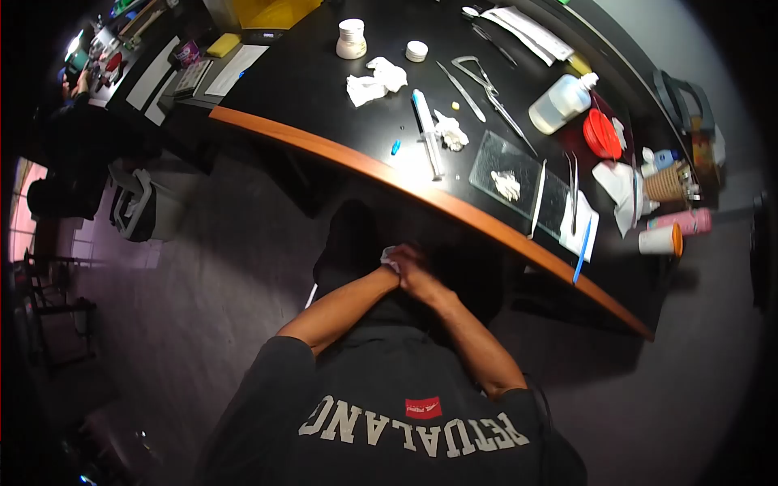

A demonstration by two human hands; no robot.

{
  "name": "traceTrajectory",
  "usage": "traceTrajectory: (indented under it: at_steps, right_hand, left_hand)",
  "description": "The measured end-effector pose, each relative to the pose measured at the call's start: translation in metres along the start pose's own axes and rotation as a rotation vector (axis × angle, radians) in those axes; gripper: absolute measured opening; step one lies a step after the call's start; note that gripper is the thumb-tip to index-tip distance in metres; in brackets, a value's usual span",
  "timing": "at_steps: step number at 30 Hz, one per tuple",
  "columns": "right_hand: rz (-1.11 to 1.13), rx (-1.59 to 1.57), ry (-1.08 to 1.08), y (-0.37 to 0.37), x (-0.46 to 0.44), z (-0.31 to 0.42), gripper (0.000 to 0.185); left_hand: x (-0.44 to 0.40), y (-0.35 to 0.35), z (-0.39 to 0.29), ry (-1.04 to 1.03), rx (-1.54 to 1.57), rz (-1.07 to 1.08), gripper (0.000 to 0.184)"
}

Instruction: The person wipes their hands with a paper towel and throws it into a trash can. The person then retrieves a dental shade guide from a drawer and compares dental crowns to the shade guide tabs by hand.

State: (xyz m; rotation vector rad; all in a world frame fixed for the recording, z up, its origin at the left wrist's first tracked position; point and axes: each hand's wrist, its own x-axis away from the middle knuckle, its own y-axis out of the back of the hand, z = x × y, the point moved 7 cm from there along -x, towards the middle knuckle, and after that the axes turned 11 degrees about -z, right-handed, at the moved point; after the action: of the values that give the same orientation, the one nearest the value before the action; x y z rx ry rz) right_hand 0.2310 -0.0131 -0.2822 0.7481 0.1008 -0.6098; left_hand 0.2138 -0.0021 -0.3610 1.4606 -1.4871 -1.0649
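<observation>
My left hand (392, 271) and my right hand (415, 272) are together over my lap, below the table's edge. A white crumpled tissue (389, 257) shows at their left side, and my right hand closes around it. My right hand is blurred and covers the left hand's fingers. On the table nearest my hands lies a clear syringe (427, 134) with a blue tip, beside a crumpled tissue (450, 131) and a small blue cap (395, 148). A glass slab (491, 154) bears a white lump (506, 185). Across it rests a thin metal instrument (537, 198).
The black table has a wooden edge (365, 168). Tweezers (574, 194), a blue stick (582, 255), metal calipers (488, 86), a liquid bottle (562, 104) and a red bowl (601, 134) lie to the right. A white-lidded jar (351, 40) and small tub (416, 51) stand at the back.
</observation>
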Motion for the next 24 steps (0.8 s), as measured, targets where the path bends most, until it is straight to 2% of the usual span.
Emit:
traceTrajectory:
  at_steps: [5, 7, 11, 14, 16, 17, 18, 19, 21, 24]
  right_hand:
    - [-0.075, -0.355, -0.260, 0.007, 0.004, 0.042, 0.027]
    - [-0.117, -0.302, -0.047, 0.025, -0.014, 0.109, 0.029]
    - [-0.004, -0.594, 0.110, 0.041, -0.027, 0.196, 0.039]
    - [0.014, -0.453, 0.182, 0.045, -0.038, 0.176, 0.041]
    - [0.145, -0.218, 0.138, 0.028, -0.048, 0.118, 0.041]
    - [0.302, -0.115, -0.028, 0.012, -0.045, 0.072, 0.037]
    - [0.302, -0.132, -0.189, -0.014, -0.026, 0.006, 0.034]
    - [0.550, -0.081, -0.479, 0.000, -0.034, -0.002, 0.032]
    - [0.588, -0.195, -0.351, 0.001, -0.039, 0.003, 0.026]
    - [0.293, -0.417, -0.057, 0.018, -0.047, 0.094, 0.026]
  left_hand:
    - [-0.010, -0.024, 0.003, -0.067, -0.098, -0.068, 0.022]
    - [-0.017, -0.029, 0.010, -0.070, -0.126, -0.087, 0.022]
    - [-0.034, -0.035, 0.014, -0.082, -0.142, -0.108, 0.022]
    - [-0.039, -0.039, 0.008, -0.088, -0.107, -0.066, 0.022]
    - [-0.035, -0.042, -0.003, -0.093, -0.055, -0.022, 0.022]
    - [-0.034, -0.043, -0.006, -0.094, -0.028, 0.000, 0.022]
    - [-0.031, -0.043, -0.013, -0.099, 0.001, 0.021, 0.022]
    - [-0.030, -0.046, -0.015, -0.097, 0.030, 0.040, 0.023]
    - [-0.027, -0.044, -0.018, -0.066, 0.110, 0.054, 0.023]
    - [-0.014, -0.030, -0.011, 0.073, 0.354, 0.011, 0.024]
